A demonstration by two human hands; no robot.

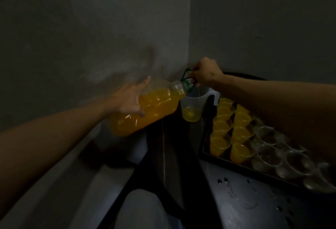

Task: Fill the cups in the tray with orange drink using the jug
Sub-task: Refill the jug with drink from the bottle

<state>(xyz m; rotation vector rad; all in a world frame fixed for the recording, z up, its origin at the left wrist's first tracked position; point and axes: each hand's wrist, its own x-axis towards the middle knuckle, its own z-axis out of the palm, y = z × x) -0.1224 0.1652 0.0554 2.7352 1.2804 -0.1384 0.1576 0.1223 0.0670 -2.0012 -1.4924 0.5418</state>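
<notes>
Bottle [145, 112] tipped neck-first over jug [196, 99], both hands on it.

Left hand [131, 101] wrapped round bottle's body at 8 o'clock of jug, thumb curled on the near side, forefinger stretched straight. Right hand [205, 72] at 12 o'clock of jug, pinching green strap [185, 76] looped on the neck. Bottle mostly full of orange drink, mouth at jug's rim, 10 o'clock side. Jug upright, clear, a little drink in its bottom, handle toward 3 o'clock. Tray [227, 163] just beside jug at 4 o'clock: filled cups [220, 143] in two rows along its 9 o'clock side, clear empty cups [267, 156] toward 3 o'clock, partly hidden by right forearm. Dim and blurred throughout.
</notes>
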